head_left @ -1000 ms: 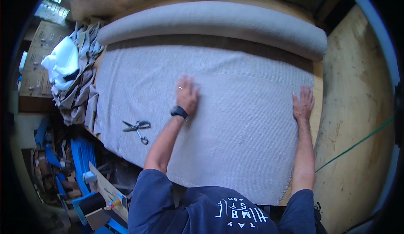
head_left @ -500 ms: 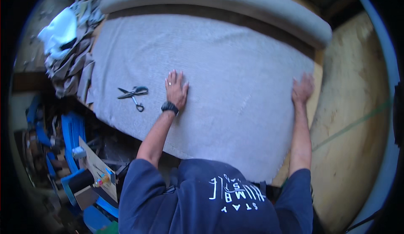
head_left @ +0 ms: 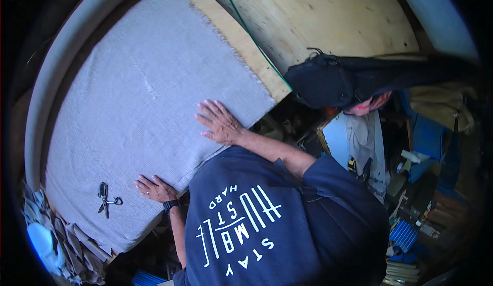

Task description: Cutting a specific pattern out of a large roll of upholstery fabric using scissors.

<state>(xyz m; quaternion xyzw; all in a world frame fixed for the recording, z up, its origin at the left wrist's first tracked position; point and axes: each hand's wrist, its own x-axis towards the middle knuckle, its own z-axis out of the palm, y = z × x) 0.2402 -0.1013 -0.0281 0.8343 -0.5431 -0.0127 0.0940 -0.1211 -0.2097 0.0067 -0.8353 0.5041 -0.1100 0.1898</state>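
A wide sheet of grey woven fabric lies spread over a wooden table, its right edge frayed. My left hand, with a dark watch on the wrist and a ring, rests flat on the cloth close to its near edge. Farther right, my right hand is pressed palm down on the fabric, fingers spread. Neither hand holds anything. To the left of my left hand, a pair of dark-handled scissors lies on the cloth with its blades pointing toward the near edge.
The rolled fabric curves along the far left side. Crumpled cloth scraps hang at the lower left. Beyond the table's bare wooden edge stands a plywood panel. A black bag and cluttered shelves lie to the right.
My view and body have turned to the right. Both hands now rest closer to the fabric's near edge, my right one drawn back from the far right side. The scissors still lie on the cloth.
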